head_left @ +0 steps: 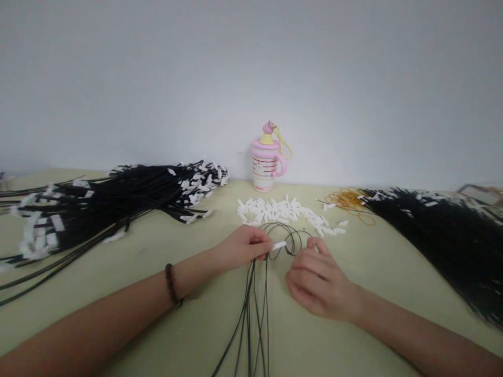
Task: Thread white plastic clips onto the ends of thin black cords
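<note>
My left hand (pixel 245 246) is closed in a pinch on a small white plastic clip (pixel 279 244) and on the looped ends of several thin black cords (pixel 255 309) that trail toward me. My right hand (pixel 316 280) is curled beside it, fingertips pinching the cord loop (pixel 293 238) on the other side of the clip. A dark bead bracelet (pixel 172 285) sits on my left wrist. Both hands rest low over the pale green table (pixel 346 335).
A heap of loose white clips (pixel 283 212) lies just beyond my hands. A big bundle of black cords with white clips (pixel 118 201) fills the left. Another black cord bundle (pixel 440 235) lies at right. Yellow rubber bands (pixel 348 201) and a pink cup (pixel 266 159) stand near the wall.
</note>
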The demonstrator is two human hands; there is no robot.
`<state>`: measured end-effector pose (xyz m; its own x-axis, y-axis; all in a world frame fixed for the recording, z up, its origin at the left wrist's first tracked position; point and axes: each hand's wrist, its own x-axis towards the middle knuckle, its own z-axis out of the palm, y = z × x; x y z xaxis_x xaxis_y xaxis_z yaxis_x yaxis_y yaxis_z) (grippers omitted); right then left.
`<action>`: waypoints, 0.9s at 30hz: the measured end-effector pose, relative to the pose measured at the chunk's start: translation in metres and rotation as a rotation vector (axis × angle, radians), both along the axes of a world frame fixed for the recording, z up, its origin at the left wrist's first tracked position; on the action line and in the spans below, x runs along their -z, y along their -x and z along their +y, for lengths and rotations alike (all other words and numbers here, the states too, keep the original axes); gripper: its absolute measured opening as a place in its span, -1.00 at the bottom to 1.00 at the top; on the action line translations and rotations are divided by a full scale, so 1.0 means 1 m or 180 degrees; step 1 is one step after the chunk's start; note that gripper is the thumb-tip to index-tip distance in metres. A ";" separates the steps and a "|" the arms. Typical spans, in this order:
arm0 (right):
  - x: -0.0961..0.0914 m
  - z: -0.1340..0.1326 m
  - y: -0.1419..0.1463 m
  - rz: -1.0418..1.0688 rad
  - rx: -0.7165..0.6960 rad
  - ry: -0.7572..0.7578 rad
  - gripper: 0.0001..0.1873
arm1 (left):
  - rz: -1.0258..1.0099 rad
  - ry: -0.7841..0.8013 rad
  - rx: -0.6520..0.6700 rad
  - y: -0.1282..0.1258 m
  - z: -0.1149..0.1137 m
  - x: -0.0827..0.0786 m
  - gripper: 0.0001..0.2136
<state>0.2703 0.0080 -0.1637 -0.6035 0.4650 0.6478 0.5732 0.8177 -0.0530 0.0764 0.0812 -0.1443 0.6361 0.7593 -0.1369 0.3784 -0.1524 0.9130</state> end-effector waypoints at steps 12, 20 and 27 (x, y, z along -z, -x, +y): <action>-0.010 -0.017 0.020 -0.1239 -0.0527 -0.0265 -0.81 | -0.0205 0.0123 0.0012 0.003 0.001 0.003 -0.78; -0.014 -0.015 0.016 -0.1172 -0.0669 0.0207 -0.87 | -0.0343 0.0349 -0.0124 0.006 0.004 0.001 -0.78; -0.040 0.009 -0.020 0.1739 0.0255 0.0928 -0.75 | -0.0327 0.0405 -0.0175 0.007 0.005 0.001 -0.78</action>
<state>0.2899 0.0172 -0.1240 -0.1768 0.6993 0.6926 0.4591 0.6811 -0.5705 0.0694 0.0858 -0.1455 0.6097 0.7741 -0.1705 0.2867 -0.0148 0.9579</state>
